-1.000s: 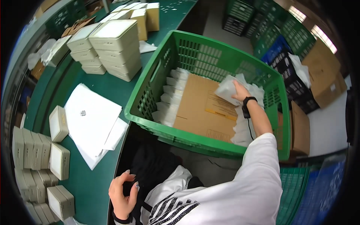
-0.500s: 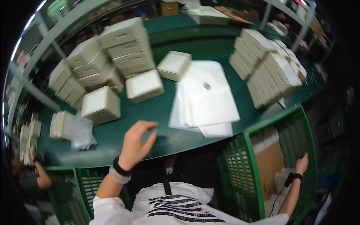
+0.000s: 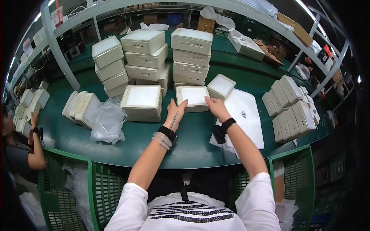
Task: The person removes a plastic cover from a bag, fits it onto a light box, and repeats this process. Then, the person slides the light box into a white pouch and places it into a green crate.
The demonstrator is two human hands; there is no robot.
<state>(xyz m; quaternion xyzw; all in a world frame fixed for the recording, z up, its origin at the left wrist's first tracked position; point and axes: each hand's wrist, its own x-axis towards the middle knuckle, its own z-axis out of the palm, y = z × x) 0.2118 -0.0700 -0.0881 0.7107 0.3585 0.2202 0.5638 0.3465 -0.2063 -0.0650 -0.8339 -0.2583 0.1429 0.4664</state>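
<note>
A cream box-shaped device with a white top panel (image 3: pixel 194 93) lies at the middle of the table, in front of a tall stack of similar ones. My left hand (image 3: pixel 175 112) grips its near left corner, thumb on the top edge. On its right side, my right hand (image 3: pixel 218 109) holds it with the thumb over the edge; its other fingers are partly hidden. Another cream device (image 3: pixel 221 86) sits tilted just behind my right hand, by a pile of white sheets or bags (image 3: pixel 246 123). Left of my left hand stands a short stack of such devices (image 3: pixel 141 101).
Clear plastic bags (image 3: pixel 109 121) lie at the left beside upright devices (image 3: pixel 81 109). More devices (image 3: pixel 287 125) are piled at the right. Green crates (image 3: pixel 92 184) (image 3: pixel 295 169) stand below the table edge. Another person (image 3: pixel 29 154) works at far left. A grey shelf frame (image 3: pixel 59 50) rises behind.
My view has swung to the left. My right hand has come up from the right-hand green crate to the device, and my left hand has closed on its other side.
</note>
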